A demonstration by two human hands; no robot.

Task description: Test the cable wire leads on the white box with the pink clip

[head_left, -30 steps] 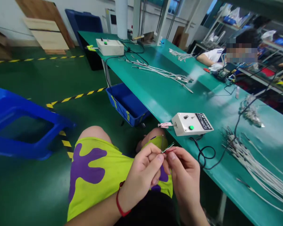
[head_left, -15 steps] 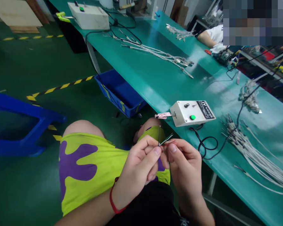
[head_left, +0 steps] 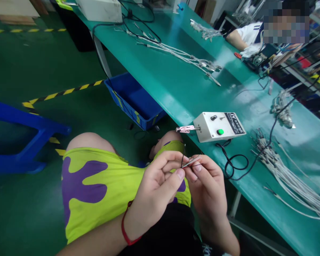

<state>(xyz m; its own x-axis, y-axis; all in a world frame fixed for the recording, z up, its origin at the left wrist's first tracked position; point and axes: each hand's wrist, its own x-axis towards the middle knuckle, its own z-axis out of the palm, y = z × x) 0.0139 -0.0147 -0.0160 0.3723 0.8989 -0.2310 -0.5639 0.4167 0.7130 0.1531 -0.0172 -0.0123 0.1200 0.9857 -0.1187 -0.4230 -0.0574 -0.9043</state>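
Note:
Above my lap, my left hand (head_left: 160, 188) pinches a few thin wires (head_left: 188, 163) between thumb and fingers, one dark strand pointing up. Close beside it, my right hand (head_left: 209, 185) is closed at the wires' other side, thumb against fingertips. The strands are too small to tell apart fully. Just beyond the hands, a white control box (head_left: 218, 128) with a green button sits at the table edge, a pink clip (head_left: 185, 129) sticking out from its left side. A bundle of grey cables (head_left: 290, 174) lies on the table at the right.
The green table (head_left: 170, 81) carries more cables (head_left: 181, 55), a second white box (head_left: 100, 10) and a black cord (head_left: 233, 160). A blue bin (head_left: 136, 99) is below its edge, a blue plastic frame (head_left: 26, 135) at left. Across the table a person's arm (head_left: 236, 40) rests.
Green and red strands that fanned out between my fingers are now gathered closer together, angled up to the right. My right fingertips have shifted slightly. The view has moved a little.

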